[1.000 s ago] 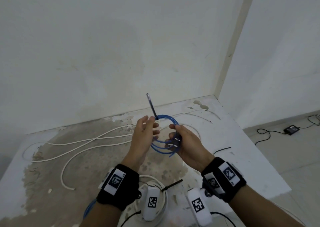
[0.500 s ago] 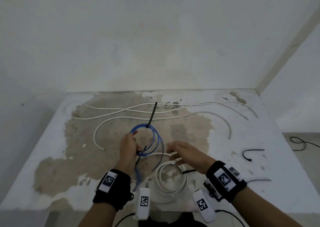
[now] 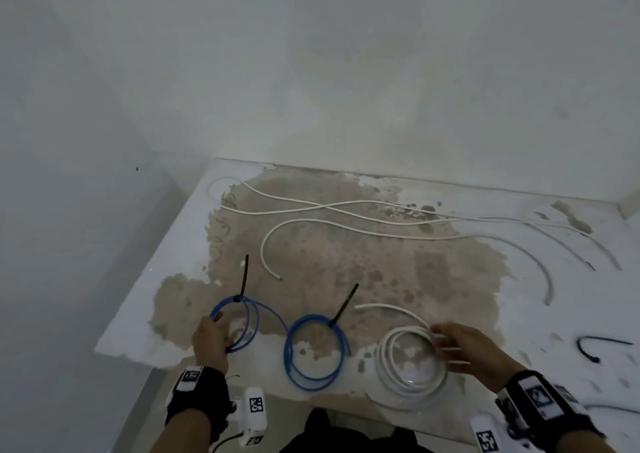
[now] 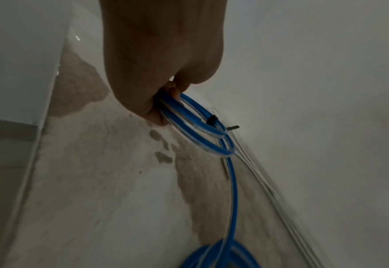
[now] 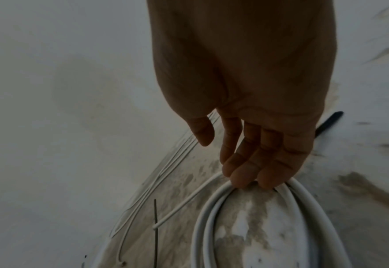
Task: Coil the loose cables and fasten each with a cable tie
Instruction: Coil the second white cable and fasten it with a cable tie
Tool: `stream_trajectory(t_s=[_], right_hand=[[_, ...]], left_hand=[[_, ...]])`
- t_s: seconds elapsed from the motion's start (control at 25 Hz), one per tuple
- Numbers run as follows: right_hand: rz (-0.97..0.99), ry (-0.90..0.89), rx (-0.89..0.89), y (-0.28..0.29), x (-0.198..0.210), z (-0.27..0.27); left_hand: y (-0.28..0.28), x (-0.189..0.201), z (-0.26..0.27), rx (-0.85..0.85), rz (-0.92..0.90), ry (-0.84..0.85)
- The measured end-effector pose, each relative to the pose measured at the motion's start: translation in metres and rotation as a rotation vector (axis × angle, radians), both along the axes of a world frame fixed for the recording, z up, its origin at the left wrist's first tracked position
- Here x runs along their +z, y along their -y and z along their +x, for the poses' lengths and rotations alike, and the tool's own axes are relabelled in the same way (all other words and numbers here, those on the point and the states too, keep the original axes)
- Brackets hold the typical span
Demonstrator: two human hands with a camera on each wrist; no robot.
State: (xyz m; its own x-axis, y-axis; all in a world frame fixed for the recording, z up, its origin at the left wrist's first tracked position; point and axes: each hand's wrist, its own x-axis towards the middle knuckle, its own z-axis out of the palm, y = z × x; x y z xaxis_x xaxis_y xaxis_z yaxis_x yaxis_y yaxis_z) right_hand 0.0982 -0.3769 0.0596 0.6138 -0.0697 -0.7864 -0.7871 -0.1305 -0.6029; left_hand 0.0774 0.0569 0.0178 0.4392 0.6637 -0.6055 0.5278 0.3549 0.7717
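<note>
Left hand grips the blue coil at the table's near-left; right hand, fingers straight, touches the white coil. Left wrist: fingers curled round blue loops. Right wrist: fingertips on white strands.

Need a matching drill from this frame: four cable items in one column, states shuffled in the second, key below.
Items:
1. left blue coil
2. middle blue coil
3. white coil
4. black cable tie at far right

States:
A. lies loose on the table, fastened to nothing
B. tied, gripped by the left hand
C. no tie visible on it, right hand fingers on its rim
D. tied, lying on the table untouched

Pairs: 1-B, 2-D, 3-C, 4-A
</note>
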Motion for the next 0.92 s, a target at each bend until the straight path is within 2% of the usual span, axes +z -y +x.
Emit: stream_trajectory(t_s=[0.24,0.4,0.48,0.56,0.68,0.76,0.84,0.92], right_hand=[[-0.030,-0.027,-0.029,-0.016,-0.010,0.003],[-0.148,0.073,0.113,-0.036,-0.004,0.003],[-0.304,0.280,0.310,-0.050,-0.004,0.004],[-0.376,0.517,0.619,-0.073,-0.002,0.001],[-0.338,0.674,1.155,-0.123,-0.008,-0.006],[-0.436,0.767,1.438,-0.150,-0.024,-0.008],[-0.582,0.825,1.567,-0.164,-0.040,-0.009],[-0.684,0.878,1.558,-0.167,-0.047,-0.011]], left_hand=[[-0.059,0.017,-0.008,-0.068,0.151,-0.094],[-0.072,0.017,-0.017,-0.012,0.074,-0.066],[-0.066,0.022,-0.017,-0.005,-0.034,0.013],[-0.056,0.030,-0.012,-0.017,-0.115,0.072],[-0.045,0.036,-0.006,-0.042,-0.135,0.091],[-0.046,0.036,-0.007,-0.036,-0.105,0.068],[-0.053,0.034,-0.015,-0.025,-0.020,0.029],[-0.058,0.028,-0.025,-0.032,0.069,-0.018]])
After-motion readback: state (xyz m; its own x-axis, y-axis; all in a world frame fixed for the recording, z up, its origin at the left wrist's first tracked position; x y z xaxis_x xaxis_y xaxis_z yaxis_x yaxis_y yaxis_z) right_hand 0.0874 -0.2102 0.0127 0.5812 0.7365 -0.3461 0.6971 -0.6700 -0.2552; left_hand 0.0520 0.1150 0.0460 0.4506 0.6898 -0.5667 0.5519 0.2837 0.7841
